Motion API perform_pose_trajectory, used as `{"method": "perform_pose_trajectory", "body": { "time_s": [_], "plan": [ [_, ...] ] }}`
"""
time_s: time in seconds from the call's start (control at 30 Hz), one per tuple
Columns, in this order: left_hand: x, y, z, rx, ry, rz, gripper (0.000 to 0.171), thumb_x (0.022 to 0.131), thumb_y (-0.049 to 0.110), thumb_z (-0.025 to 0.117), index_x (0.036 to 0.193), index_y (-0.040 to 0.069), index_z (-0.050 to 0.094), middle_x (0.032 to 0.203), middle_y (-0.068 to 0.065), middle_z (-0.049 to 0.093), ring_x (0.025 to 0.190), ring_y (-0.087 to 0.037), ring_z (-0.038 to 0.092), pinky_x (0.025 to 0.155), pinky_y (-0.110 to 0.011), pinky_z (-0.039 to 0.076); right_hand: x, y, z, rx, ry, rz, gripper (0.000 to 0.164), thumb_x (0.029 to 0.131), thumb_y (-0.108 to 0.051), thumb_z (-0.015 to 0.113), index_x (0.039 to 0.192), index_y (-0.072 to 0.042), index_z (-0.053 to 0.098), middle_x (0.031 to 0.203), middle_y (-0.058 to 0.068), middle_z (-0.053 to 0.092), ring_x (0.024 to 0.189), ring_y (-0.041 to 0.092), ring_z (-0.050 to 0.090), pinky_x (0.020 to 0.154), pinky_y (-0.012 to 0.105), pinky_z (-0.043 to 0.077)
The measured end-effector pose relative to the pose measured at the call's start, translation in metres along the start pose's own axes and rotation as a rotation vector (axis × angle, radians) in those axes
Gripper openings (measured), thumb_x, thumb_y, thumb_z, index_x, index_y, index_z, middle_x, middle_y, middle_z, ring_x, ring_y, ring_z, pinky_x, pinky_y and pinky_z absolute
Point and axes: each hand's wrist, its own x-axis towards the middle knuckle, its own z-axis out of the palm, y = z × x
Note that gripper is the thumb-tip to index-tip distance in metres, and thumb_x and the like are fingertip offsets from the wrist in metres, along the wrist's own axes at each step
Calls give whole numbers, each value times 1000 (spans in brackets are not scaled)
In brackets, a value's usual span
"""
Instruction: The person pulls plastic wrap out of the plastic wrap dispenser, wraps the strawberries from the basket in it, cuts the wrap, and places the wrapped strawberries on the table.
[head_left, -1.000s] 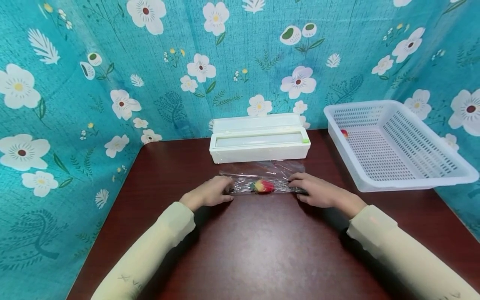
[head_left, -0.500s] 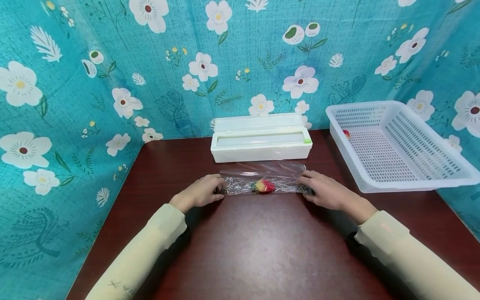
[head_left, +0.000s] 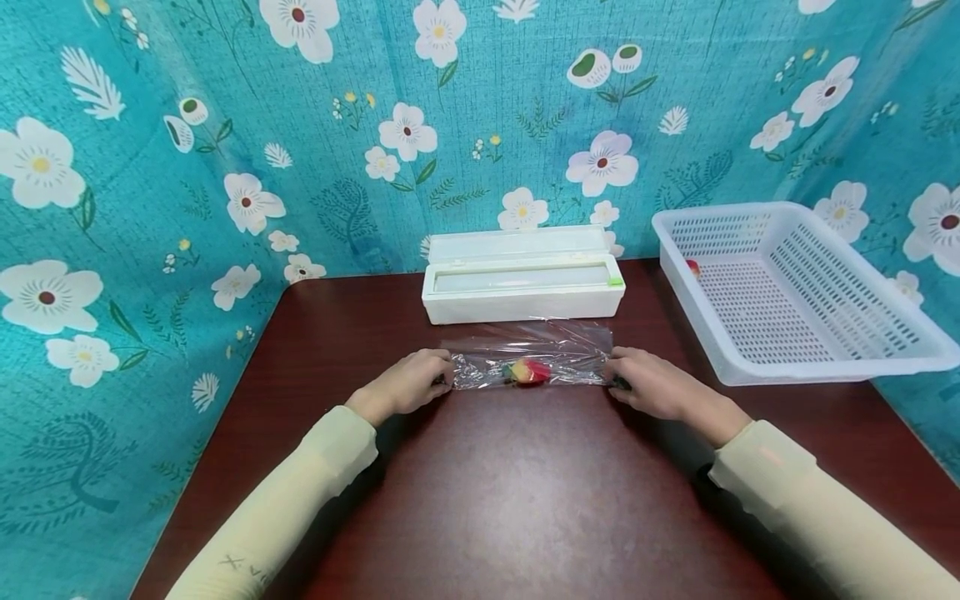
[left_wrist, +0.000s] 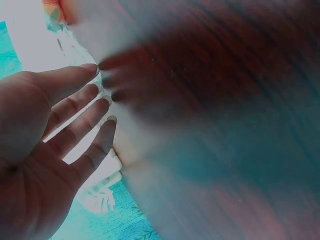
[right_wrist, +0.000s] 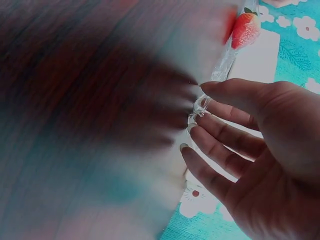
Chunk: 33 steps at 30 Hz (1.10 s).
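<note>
A red and yellow strawberry [head_left: 531,372] lies wrapped in clear plastic wrap [head_left: 555,335] on the dark table; its green leaves point left. It also shows in the right wrist view as a red strawberry [right_wrist: 246,31] under film. My left hand [head_left: 414,380] pinches the left end of the wrap, thumb and fingertips close to the tabletop. At the other end, my right hand [head_left: 651,383] holds the wrap, and a crumpled bit of film [right_wrist: 201,106] shows between thumb and fingers. The wrap's far part spreads flat behind the strawberry.
Behind the wrap stands a white plastic-wrap dispenser box [head_left: 525,308] with its lid raised. A white slotted basket [head_left: 825,367] is at the back right, with a small red piece [head_left: 693,267] inside. A flowered teal curtain [head_left: 465,167] hangs behind the table [head_left: 480,500].
Both hands have shifted outward to the ends of the wrap, then slightly inward again, and now close on the film there. The strawberry stays in about the same place.
</note>
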Motion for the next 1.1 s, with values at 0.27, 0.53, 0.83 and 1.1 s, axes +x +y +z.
{"method": "perform_pose_trajectory", "body": {
  "time_s": [0.27, 0.53, 0.83, 1.1],
  "plan": [
    [-1, -4, 2, -64, 29, 7, 9, 96, -5, 65, 95, 5, 67, 93, -3, 65, 87, -14, 63, 77, -31, 55, 5, 5, 4, 54, 62, -41, 19, 83, 10, 71, 80, -8, 68, 81, -1, 56, 76, 15, 55, 68, 35, 49],
    [-1, -6, 1, -176, 43, -8, 11, 100, -7, 56, 105, 2, 56, 83, -7, 63, 67, -8, 57, 65, -25, 51, 6, 8, 4, 99, 76, 55, 12, 88, 5, 70, 88, -7, 68, 81, -3, 63, 76, 13, 60, 68, 37, 52],
    [0, -4, 1, -125, 55, -37, 21, 101, 1, 58, 120, -3, 67, 110, -13, 67, 99, -22, 65, 88, -39, 55, 6, 9, 5, 133, 65, 124, 15, 90, 2, 70, 98, -11, 66, 86, -3, 67, 81, 14, 63, 68, 39, 53],
    [1, -5, 4, -142, 24, -21, 24, 97, 7, 70, 119, -1, 68, 105, -11, 66, 92, -18, 66, 81, -32, 57, 6, 7, 8, 112, 68, 119, 22, 89, -3, 76, 105, -12, 64, 81, -5, 55, 77, 17, 57, 61, 34, 46]
  ]
}}
